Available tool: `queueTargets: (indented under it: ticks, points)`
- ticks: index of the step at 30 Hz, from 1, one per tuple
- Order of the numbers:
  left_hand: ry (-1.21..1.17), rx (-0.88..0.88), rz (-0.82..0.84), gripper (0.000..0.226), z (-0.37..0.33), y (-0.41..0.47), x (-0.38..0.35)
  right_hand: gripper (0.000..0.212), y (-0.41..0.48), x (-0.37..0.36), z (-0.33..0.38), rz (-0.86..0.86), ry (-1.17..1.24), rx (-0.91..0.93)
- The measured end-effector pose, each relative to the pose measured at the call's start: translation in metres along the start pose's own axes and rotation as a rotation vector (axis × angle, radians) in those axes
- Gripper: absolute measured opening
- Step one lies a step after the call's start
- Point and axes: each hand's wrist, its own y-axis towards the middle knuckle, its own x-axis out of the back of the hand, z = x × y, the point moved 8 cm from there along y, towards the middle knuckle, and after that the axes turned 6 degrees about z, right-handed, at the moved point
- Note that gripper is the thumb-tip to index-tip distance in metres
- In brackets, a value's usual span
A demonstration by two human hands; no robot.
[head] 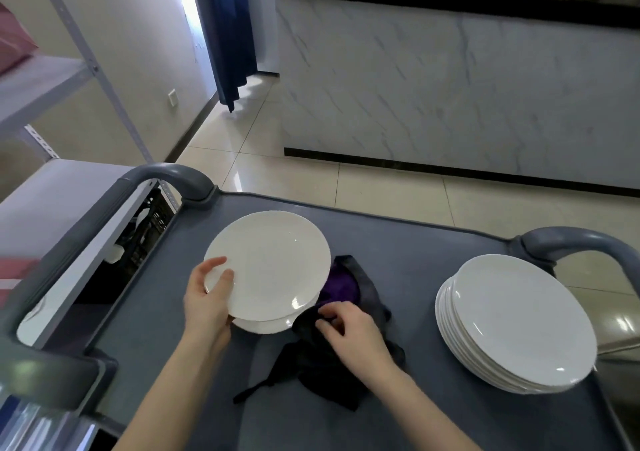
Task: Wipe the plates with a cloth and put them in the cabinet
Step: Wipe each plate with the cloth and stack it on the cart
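Observation:
A white plate (273, 260) is held tilted over the grey cart top (408, 253); my left hand (207, 298) grips its near-left rim, thumb on top. Under it peeks the edge of another white plate (263, 326). A dark cloth with a purple patch (332, 357) lies crumpled just right of that plate, and my right hand (349, 329) pinches a fold of it. A stack of several white plates (519, 322) sits at the cart's right end.
The cart has grey handles at the left (169, 177) and right (585, 242). A metal shelf unit (55, 80) stands to the left, a black crate (152, 218) below it. A marble-fronted counter (450, 87) faces me across the tiled floor.

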Motion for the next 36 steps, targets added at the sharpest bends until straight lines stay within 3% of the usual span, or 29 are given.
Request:
queueTargets:
  ticks: [3,5,9,14,18,24,27,30,33,36]
  points:
    - [-0.002,-0.027,-0.019,0.026,-0.001,-0.003,0.009,0.069,-0.003,-0.044,-0.003,0.180,-0.532,0.080]
    - [-0.012,-0.021,-0.026,0.026,0.000,-0.005,0.013,0.060,-0.005,-0.048,-0.007,0.137,-0.579,0.094]
    - [-0.030,-0.017,-0.015,0.026,0.001,-0.006,0.017,0.036,-0.006,-0.018,-0.024,-0.011,-0.227,0.005]
    - [-0.028,-0.033,0.029,0.026,0.002,-0.007,0.008,0.010,-0.023,0.029,-0.060,0.029,0.114,-0.172]
    - [0.008,-0.046,0.078,0.027,-0.002,-0.009,-0.009,0.019,-0.039,0.073,-0.063,-0.087,0.640,-0.221]
    - [0.094,-0.094,0.160,0.031,-0.010,-0.014,-0.044,0.023,-0.050,0.146,-0.029,-0.382,0.806,-0.114]
    - [0.085,-0.086,0.204,0.033,-0.011,-0.019,-0.065,0.017,-0.057,0.163,0.009,-0.460,0.650,0.031]
    - [0.059,-0.058,0.253,0.033,-0.008,-0.026,-0.084,0.020,-0.065,0.131,0.045,-0.343,0.230,0.181]
    - [0.038,-0.082,0.265,0.036,-0.008,-0.033,-0.094,0.026,-0.081,0.086,0.064,-0.391,-0.286,0.369]
    - [0.031,-0.110,0.296,0.037,-0.009,-0.039,-0.099,0.032,-0.080,0.058,0.070,-0.305,-0.344,0.459]
